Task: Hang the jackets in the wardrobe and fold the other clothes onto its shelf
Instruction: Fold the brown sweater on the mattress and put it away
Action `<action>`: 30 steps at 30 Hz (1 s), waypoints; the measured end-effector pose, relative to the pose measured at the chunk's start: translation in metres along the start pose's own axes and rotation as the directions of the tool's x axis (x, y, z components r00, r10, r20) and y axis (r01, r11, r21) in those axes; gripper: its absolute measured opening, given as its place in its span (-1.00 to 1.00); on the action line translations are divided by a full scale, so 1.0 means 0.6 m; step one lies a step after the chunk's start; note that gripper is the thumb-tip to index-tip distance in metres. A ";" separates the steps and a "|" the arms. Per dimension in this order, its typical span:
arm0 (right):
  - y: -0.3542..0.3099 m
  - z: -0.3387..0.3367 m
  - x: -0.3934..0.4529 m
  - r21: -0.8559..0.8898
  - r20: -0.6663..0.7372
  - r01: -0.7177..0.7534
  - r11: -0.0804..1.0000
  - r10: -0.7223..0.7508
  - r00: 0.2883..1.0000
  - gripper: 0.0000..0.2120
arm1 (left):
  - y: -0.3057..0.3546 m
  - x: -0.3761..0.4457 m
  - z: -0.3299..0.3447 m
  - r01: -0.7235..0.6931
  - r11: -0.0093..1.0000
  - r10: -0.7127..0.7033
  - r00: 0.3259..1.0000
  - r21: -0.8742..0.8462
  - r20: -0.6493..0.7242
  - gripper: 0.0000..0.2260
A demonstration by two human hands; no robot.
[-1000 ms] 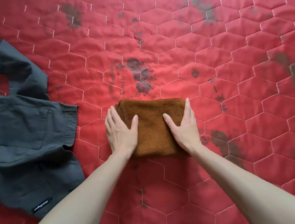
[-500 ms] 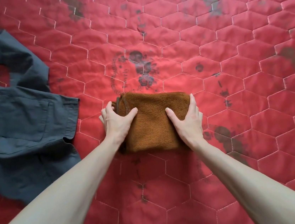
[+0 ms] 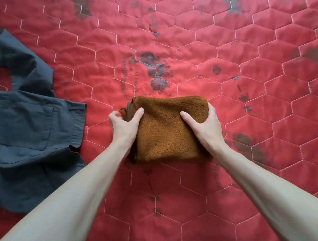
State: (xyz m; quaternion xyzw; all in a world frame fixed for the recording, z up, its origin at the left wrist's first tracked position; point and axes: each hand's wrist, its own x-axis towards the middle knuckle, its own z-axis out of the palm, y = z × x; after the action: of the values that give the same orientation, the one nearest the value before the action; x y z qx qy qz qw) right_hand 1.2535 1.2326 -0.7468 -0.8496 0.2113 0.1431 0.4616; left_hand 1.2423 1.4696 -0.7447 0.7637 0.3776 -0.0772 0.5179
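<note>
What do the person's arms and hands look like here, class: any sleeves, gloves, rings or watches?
Both forearms are bare as far as the picture shows: no sleeve edge comes into view. The left hand and right hand wear no gloves, and no ring, watch or bracelet shows on them or at the wrists. Nails look short and unpainted.

No legible text, seemingly, anywhere.

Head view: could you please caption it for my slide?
Both hands, left hand and right hand, grip a folded brown garment on a red quilt.

Red hexagon-quilted bedspread (image 3: 240,170), dark-printed.
</note>
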 end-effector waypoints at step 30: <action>-0.347 -0.380 -0.412 0.452 0.505 -0.305 0.839 0.041 0.862 -0.50 | 0.300 -0.484 -0.342 0.041 0.904 0.087 0.957 -0.425 0.277 -0.71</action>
State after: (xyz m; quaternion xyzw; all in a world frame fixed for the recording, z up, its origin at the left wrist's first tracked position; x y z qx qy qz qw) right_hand 1.1515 1.1972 -0.3663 -0.6087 0.2001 0.3275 0.6944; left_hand 1.1007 1.4675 -0.3723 0.6168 0.2962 -0.0976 0.7227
